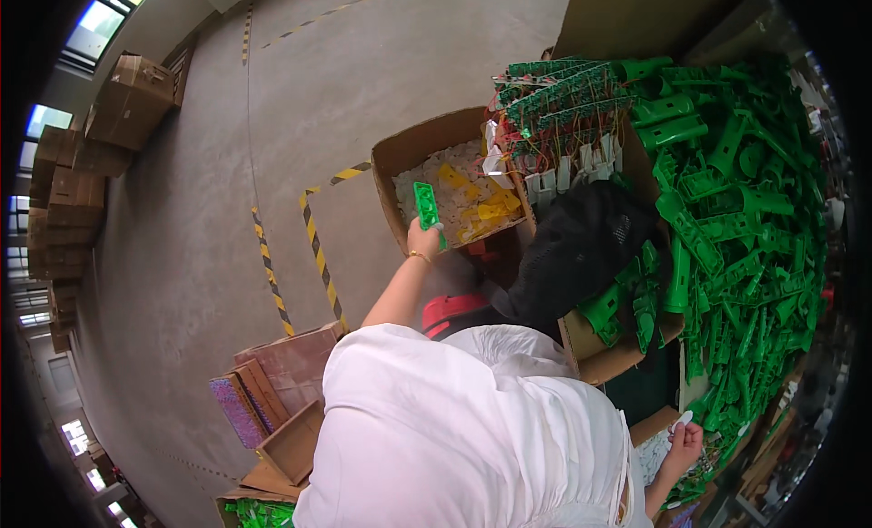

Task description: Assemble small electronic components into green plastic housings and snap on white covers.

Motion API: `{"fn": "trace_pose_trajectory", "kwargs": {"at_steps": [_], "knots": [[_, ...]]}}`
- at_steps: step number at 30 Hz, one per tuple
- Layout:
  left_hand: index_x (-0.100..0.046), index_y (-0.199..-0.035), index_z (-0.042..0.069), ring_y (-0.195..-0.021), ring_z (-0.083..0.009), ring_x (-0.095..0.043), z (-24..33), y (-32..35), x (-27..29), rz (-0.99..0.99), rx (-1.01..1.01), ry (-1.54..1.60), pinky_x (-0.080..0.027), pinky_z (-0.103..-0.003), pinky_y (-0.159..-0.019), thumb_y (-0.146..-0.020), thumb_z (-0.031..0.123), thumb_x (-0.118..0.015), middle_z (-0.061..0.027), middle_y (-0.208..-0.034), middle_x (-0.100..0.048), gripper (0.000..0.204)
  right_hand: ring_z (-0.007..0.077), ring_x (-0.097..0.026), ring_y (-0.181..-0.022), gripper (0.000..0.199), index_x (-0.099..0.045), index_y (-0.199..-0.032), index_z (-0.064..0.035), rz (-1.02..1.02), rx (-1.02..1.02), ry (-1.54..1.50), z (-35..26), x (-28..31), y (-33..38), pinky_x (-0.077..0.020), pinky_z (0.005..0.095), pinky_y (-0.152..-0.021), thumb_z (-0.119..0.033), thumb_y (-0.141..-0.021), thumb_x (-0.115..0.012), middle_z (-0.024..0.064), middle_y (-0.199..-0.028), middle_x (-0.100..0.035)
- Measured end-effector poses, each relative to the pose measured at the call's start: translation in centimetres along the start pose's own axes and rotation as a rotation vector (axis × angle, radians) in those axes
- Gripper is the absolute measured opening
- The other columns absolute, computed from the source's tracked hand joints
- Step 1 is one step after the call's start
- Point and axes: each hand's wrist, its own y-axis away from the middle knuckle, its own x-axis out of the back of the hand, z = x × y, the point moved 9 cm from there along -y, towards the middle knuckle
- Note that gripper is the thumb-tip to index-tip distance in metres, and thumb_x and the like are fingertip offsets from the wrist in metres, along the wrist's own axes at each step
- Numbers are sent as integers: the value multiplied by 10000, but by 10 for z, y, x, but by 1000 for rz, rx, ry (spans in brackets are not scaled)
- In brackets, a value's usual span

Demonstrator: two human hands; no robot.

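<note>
We look down from the person's head, through the left one of two side-by-side wide fisheye cameras, with the white garment (pixel 454 424) so near that it fills the lower middle, the left hand (pixel 424 239) reaching out near the centre and the right hand (pixel 687 445) toward the lower right. Past the hands we face across the concrete floor (pixel 204 156) toward stacked cartons (pixel 68 201) and windows (pixel 95 29) bent along the far left rim, while a pile of green plastic parts (pixel 727 210) curves close along our right.
</note>
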Motion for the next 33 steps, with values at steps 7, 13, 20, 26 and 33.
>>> {"fn": "trace_pose_trajectory", "kwargs": {"at_steps": [7, 13, 20, 26, 33], "knots": [[-536, -1143, 121, -981, -298, -592, -18, 15, -51, -241, 16, -123, -452, -374, -845, -690, 240, -683, -141, -1015, -631, 490, 83, -573, -667, 88, -502, -883, -44, -25, 8, 138, -36, -22, 6, -411, 186, -550, -96, -868, -571, 47, -786, -624], [-507, -1172, 134, -985, -330, -583, 3, 24, -53, -235, 7, -137, -450, -397, -848, -705, 232, -674, -167, -1023, -623, 506, 90, -585, -614, 86, -498, -894, -29, -35, -31, 192, -44, -34, 12, -404, 170, -505, -81, -866, -561, 42, -750, -598], [-485, -1186, 141, -991, -361, -569, 0, 23, -57, -243, 46, -142, -444, -429, -845, -741, 190, -619, -194, -1027, -612, 468, 85, -576, -598, 90, -492, -877, -30, -82, -34, 278, -53, -53, 18, -399, 168, -487, -68, -852, -570, 27, -707, -573], [-450, -1235, 138, -1001, -352, -568, 29, -24, -58, -148, 37, -62, -444, -413, -857, -743, 164, -603, -186, -1069, -599, 516, 93, -581, -551, 98, -501, -854, -30, -86, -24, 269, -41, -54, 14, -415, 179, -462, -59, -828, -591, 35, -700, -595], [-645, -1024, 125, -921, -320, -603, 232, -127, -89, -95, -414, 23, -477, -386, -813, -722, 124, -553, -147, -981, -638, 316, 99, -592, -547, 94, -502, -841, -30, -55, -67, 255, -9, -38, 29, -430, 188, -457, -26, -803, -587, 57, -688, -614]]}}
